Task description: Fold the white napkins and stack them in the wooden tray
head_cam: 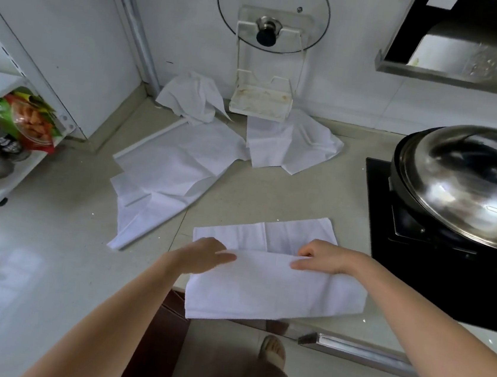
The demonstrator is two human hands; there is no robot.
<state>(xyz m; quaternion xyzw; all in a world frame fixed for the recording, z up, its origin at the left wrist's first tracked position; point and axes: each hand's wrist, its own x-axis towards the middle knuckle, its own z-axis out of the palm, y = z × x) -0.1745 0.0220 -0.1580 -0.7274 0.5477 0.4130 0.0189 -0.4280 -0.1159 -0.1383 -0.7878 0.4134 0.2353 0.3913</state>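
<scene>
Item: white rectangular cloth napkin (273,284), on the pale stone counter (50,227) just left of the black cooktop (419,254). Left hand (202,253) and right hand (323,255) pinch its folded-over edge. Step: first fold. Next: flatten, fold again. Wooden tray unseen.

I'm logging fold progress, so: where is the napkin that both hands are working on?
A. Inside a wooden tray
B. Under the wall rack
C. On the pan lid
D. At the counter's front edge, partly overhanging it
D: the napkin under the left hand and right hand lies at the counter edge, its near part overhanging.
</scene>
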